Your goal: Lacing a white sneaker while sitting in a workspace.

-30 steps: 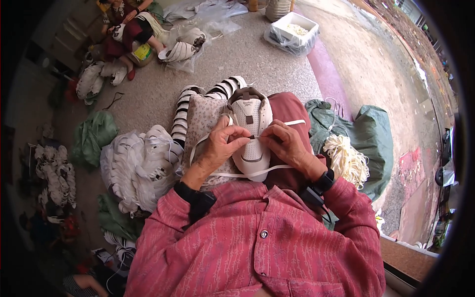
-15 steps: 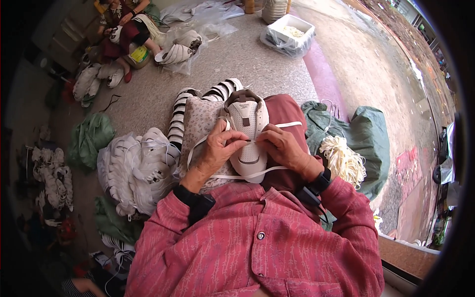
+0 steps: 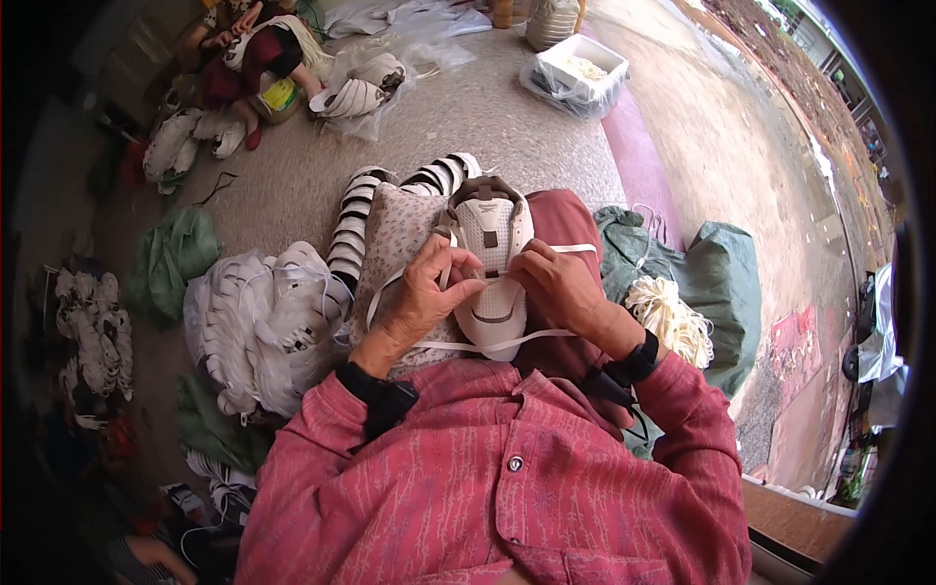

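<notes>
A white and beige shoe upper (image 3: 497,297) with a brown-lined collar lies across my lap, its collar pointing away from me. On its left side my left hand (image 3: 429,292) has its thumb and index finger apart at the tongue, with the other fingers curled. My right hand (image 3: 561,292) pinches what looks like the end of a white flat shoelace over the shoe's middle; its fingers partly hide that end. The shoelace (image 3: 429,345) loops out to the left and passes across the toe. Another stretch runs to the right over the maroon cloth.
White shoe uppers in clear plastic (image 3: 263,327) lie at my left. At right, a bundle of cream laces (image 3: 671,322) rests on a green sack (image 3: 726,292). Stacked black-and-white uppers (image 3: 353,224) stand beyond my lap. A white tub (image 3: 582,66) and a seated person (image 3: 255,58) are farther off.
My left thumb and index finger have parted from a pinch at the shoe's middle. The right hand stays pinched there. The view has shifted slightly.
</notes>
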Available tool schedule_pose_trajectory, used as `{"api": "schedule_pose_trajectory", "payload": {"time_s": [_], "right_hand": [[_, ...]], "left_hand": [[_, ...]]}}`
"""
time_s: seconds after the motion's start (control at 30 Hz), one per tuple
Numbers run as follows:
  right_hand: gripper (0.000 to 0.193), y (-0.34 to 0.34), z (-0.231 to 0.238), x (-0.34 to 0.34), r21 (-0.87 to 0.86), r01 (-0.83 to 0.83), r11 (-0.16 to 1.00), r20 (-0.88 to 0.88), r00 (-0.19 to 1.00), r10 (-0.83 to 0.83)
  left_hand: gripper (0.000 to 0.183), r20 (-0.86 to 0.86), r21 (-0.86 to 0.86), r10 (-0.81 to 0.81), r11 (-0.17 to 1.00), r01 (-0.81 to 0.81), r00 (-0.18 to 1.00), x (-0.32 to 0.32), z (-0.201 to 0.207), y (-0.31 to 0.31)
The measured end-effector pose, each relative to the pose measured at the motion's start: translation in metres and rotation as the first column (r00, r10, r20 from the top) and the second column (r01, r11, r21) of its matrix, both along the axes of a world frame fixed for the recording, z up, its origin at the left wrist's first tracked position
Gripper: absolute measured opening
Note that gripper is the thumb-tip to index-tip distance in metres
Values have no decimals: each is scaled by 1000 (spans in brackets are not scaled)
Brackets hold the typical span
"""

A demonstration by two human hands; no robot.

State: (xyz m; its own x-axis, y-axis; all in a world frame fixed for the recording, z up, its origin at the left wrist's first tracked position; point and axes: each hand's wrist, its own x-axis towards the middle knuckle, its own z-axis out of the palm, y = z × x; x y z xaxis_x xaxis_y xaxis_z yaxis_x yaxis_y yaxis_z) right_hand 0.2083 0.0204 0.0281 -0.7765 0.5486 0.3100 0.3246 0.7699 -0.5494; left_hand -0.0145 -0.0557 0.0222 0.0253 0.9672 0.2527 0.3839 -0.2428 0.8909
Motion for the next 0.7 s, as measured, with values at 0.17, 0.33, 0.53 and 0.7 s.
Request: {"api": "schedule_pose_trajectory", "payload": {"time_s": [0.17, 0.33, 0.53, 0.7], "right_hand": [[14, -6, 1, -16, 105, -84, 991, 68, 995, 77], [12, -3, 10, -15, 7, 2, 1000, 143, 990, -3], [13, 1, 16, -21, 1, -97, 995, 81, 992, 97], [15, -8, 15, -4, -137, 148, 979, 124, 983, -132]], "left_hand": [[22, 5, 21, 0, 1000, 0, 1000, 1, 0, 0], [21, -7, 31, 0, 1000, 0, 1000, -1, 0, -1], [13, -201, 152, 19, 988, 12, 979, 3, 2, 0], [11, -320, 122, 163, 984, -130, 933, -27, -1, -21]]}}
